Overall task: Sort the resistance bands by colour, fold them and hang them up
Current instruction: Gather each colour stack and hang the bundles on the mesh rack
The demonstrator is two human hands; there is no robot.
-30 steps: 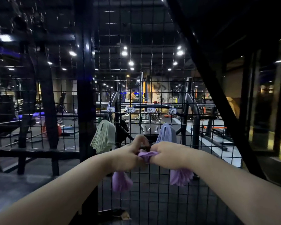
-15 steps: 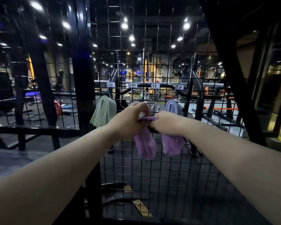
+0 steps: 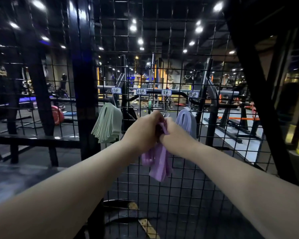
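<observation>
Purple band (image 3: pixel 160 163) hangs from left hand (image 3: pixel 141 133) and right hand (image 3: pixel 175 133), fingers (image 3: pixel 157 116) curled round it, before gym mesh (image 3: pixel 177 200).

The left hand (image 3: pixel 141 133) and right hand (image 3: pixel 175 135) cover the top of the purple band (image 3: pixel 160 163), so whether it hangs cannot be told. The labels (image 3: pixel 116 90) are too blurred to read

Black wire mesh panel (image 3: pixel 188 195), thick black post (image 3: pixel 85 83), ceiling spotlights (image 3: pixel 133 28), gym machines (image 3: pixel 209 100), dark floor (image 3: pixel 33 152)
</observation>
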